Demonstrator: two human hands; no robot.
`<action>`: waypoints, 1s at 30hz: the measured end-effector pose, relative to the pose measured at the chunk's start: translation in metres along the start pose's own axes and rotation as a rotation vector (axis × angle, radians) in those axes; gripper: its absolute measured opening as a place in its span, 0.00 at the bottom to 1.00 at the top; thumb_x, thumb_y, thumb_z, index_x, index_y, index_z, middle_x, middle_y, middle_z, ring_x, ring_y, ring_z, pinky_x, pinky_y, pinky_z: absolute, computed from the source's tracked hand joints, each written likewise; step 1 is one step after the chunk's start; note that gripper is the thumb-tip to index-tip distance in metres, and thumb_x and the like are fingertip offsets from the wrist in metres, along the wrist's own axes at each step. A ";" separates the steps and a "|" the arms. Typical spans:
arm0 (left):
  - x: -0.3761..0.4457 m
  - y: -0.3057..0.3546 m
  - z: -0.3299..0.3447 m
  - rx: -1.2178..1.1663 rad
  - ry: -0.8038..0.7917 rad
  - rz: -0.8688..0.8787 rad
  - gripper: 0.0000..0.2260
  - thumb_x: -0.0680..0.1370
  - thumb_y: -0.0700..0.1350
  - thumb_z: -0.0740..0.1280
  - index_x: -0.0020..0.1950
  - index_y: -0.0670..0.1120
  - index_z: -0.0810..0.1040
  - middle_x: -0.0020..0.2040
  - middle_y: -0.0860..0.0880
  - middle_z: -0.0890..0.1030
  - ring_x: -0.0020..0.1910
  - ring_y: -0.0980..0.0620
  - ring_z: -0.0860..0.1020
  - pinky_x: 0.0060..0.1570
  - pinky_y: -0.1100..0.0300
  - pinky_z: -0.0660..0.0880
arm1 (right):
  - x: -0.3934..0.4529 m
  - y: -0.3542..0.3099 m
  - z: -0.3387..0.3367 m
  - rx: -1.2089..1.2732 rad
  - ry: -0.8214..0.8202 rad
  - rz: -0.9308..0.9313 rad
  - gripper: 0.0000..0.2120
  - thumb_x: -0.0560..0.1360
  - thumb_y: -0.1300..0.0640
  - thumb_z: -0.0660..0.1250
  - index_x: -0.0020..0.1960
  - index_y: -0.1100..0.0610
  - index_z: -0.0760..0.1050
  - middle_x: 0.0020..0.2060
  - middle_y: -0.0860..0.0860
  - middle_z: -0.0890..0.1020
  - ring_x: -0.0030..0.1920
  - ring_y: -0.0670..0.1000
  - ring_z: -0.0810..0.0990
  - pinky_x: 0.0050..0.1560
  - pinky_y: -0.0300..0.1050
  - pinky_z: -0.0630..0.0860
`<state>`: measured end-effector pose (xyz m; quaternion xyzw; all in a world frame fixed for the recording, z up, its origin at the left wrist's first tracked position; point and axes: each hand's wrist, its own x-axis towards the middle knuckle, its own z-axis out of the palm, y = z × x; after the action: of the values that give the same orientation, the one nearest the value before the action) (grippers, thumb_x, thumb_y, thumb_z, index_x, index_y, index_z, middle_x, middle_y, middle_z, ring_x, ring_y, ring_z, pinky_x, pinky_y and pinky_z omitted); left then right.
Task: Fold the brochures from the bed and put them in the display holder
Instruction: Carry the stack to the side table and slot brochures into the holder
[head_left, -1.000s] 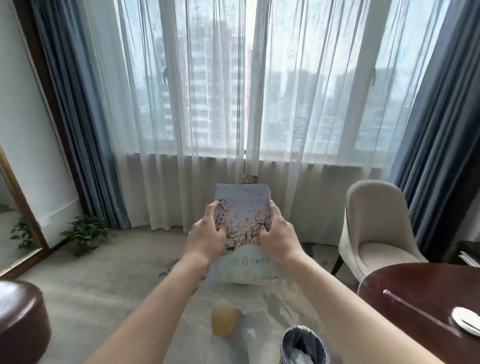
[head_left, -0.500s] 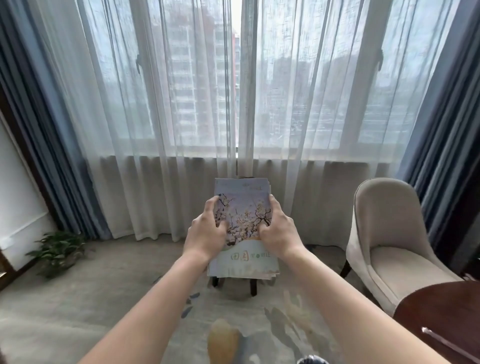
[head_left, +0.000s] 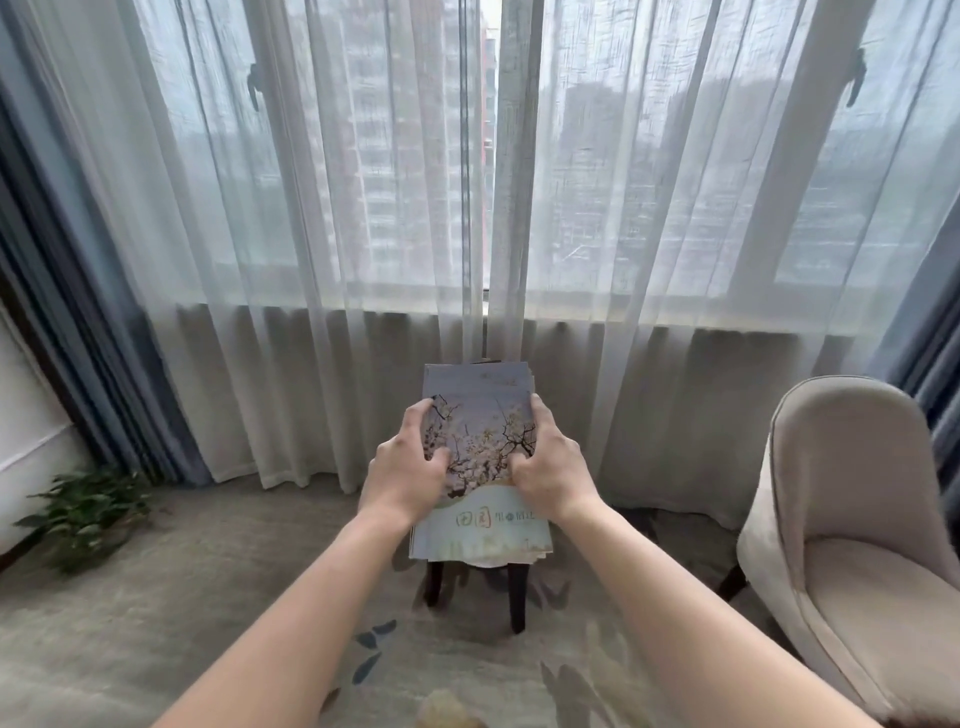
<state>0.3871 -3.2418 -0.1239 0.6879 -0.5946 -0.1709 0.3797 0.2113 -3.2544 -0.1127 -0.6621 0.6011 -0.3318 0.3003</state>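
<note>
— Why were both hands on the stack of glossy, blossom-printed paper brochures (head_left: 480, 457)?

— To keep loose sheets squared, I'd judge. The left hand (head_left: 408, 475) curled round the left edge, thumb pressed onto the cover; the right hand (head_left: 550, 475) mirrored it on the right edge. Each grip pinched the stack, which was held out in the air, above a small dark-legged wooden stand (head_left: 478, 592) before the sheer white curtains (head_left: 363, 260).

— Was that the display holder?

— I could not tell; the stack hid its top.

— And the paper?

— Thin, flat rectangles with slightly staggered edges, so likely slippery. Nearby stood a rounded beige upholstered chair (head_left: 857, 545) and a leafy potted plant (head_left: 85, 512) on the grey patterned carpet (head_left: 156, 623).
</note>
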 end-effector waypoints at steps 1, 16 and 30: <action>0.015 -0.006 0.003 0.003 -0.002 -0.005 0.25 0.79 0.48 0.64 0.73 0.64 0.60 0.36 0.55 0.73 0.34 0.57 0.78 0.33 0.59 0.71 | 0.015 0.000 0.005 0.008 -0.004 0.002 0.39 0.77 0.61 0.60 0.81 0.45 0.46 0.60 0.56 0.78 0.52 0.59 0.81 0.54 0.58 0.79; 0.257 -0.056 0.076 -0.014 -0.139 0.037 0.26 0.79 0.48 0.64 0.73 0.63 0.59 0.46 0.49 0.81 0.38 0.54 0.80 0.46 0.51 0.78 | 0.242 0.019 0.059 -0.020 0.079 0.105 0.38 0.77 0.61 0.60 0.82 0.48 0.47 0.60 0.53 0.80 0.53 0.55 0.80 0.57 0.56 0.78; 0.450 -0.052 0.209 0.002 -0.191 0.008 0.27 0.78 0.47 0.65 0.74 0.62 0.60 0.43 0.48 0.78 0.44 0.46 0.79 0.45 0.52 0.76 | 0.458 0.106 0.048 -0.048 0.062 0.187 0.38 0.77 0.60 0.60 0.81 0.46 0.46 0.60 0.53 0.79 0.54 0.55 0.80 0.58 0.54 0.77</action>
<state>0.3849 -3.7352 -0.2008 0.6664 -0.6309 -0.2339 0.3212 0.2124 -3.7209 -0.1896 -0.5995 0.6771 -0.3082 0.2951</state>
